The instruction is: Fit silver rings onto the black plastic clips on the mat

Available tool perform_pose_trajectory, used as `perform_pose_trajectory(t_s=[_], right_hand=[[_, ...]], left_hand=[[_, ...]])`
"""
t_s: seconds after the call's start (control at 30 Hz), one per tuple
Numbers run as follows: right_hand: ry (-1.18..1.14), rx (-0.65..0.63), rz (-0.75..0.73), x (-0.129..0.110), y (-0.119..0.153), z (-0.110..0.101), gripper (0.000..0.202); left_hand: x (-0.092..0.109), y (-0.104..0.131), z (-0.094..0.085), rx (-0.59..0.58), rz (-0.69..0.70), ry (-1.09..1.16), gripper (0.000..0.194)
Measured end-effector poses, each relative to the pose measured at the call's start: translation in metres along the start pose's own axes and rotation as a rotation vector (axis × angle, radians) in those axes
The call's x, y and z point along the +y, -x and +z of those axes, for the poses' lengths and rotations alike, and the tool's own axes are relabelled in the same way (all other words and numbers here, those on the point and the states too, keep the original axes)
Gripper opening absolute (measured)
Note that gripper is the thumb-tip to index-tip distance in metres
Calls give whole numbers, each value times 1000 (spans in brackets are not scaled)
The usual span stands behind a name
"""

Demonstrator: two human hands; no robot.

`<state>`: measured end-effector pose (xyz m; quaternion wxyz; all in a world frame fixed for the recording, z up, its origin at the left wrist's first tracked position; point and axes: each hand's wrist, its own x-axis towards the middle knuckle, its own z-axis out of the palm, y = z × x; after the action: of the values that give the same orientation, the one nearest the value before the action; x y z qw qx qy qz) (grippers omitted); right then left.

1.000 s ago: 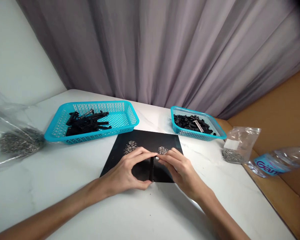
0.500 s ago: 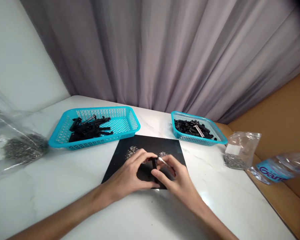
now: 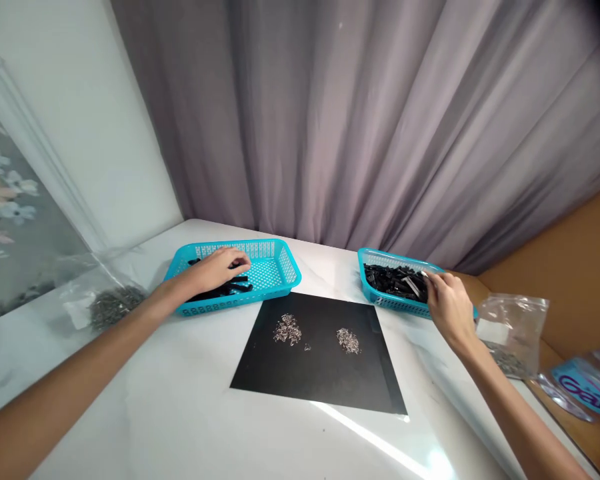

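Two hands: left hand (image 3: 223,267) over the left basket (image 3: 273,275), fingers curled; right hand (image 3: 450,307) at the right basket (image 3: 397,305), fingers bunched narrow; grip on anything, cannot tell for either. Black parts (image 3: 393,279), too jumbled to count, in both baskets. One black mat (image 3: 325,380), two heaps of metal bits (image 3: 349,341) upon it. Two clear bags (image 3: 523,327). One bottle (image 3: 587,388).

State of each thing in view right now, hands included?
Left basket: partly filled with black parts
Right basket: holds many black parts
Left hand: over left basket, fingers curled, grip unclear
Right hand: at right basket, grip unclear
Black mat: flat on table
Metal pieces: mostly in two piles on mat
Left bag: grey contents
Right bag: grey contents
Bottle: partly out of frame
Curtain: hanging in folds
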<state>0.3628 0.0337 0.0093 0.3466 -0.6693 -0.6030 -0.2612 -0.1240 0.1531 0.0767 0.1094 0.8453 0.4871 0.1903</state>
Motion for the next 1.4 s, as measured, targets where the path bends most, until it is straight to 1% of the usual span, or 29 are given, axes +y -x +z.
perform_pose_trajectory(t_s=[0.03,0.1,0.2,0.27,0.37,0.43,0.5,0.53,0.63,0.67,0.73,0.8,0.87,0.9,0.97,1.0,1.07,1.13,1.2,1.3,1.4], right_hand=[[4,4,2,-1,3,1,41],[8,2,-2,-9,13,0,37],[-88,-71,-49,-32,29,-5,36],[-241,-166,-108,-53,39,-9,38],[-375,-313,-212,-93,52,-17,28],[-537,-479,-259,-122,61,-23,29],[-596,-592,-331,-147,69,-29,36],[-590,-630,-374,-156,73,-32,39],[-520,-671,-478,-173,83,-33,43],[-501,-662,-494,-175,86,-31,43],[-496,-602,-489,-175,90,-26,36],[-512,-517,-462,-172,92,-20,30],[-536,-445,-429,-170,92,-17,32],[-555,-428,-406,-169,91,-16,32],[-628,-441,-334,-168,89,-18,28],[-681,-466,-288,-167,88,-20,25],[-780,-531,-193,-166,86,-25,19],[-848,-585,-97,-164,85,-30,17],[-886,-620,-20,-161,84,-33,18],[-931,-643,50,-157,81,-35,20],[-986,-666,125,-153,80,-35,21]], left_hand=[[-10,-5,-2,-41,-9,-2,37],[-24,-10,-2,-106,-27,-12,34],[-32,-13,4,-136,-49,-37,28],[-32,-15,7,-124,-47,-41,24],[-29,-17,7,-60,-55,-22,22],[-25,-18,5,17,-84,-2,26],[-19,-18,1,128,-115,20,30],[-14,-17,-1,193,-127,30,31],[11,-10,-5,363,-124,108,30],[22,-6,-4,393,-102,178,29],[48,5,1,416,-35,513,31],[73,17,14,364,-22,692,38],[94,30,34,248,-11,791,42],[102,36,45,156,-11,838,40],[113,48,66,-20,-14,923,37],[116,53,75,-86,-16,943,35],[119,61,88,-172,-17,948,32],[122,67,94,-205,-18,948,31],[124,71,96,-210,-14,970,31],[128,73,97,-210,6,1006,32],[129,72,99,-275,-15,1046,37]])
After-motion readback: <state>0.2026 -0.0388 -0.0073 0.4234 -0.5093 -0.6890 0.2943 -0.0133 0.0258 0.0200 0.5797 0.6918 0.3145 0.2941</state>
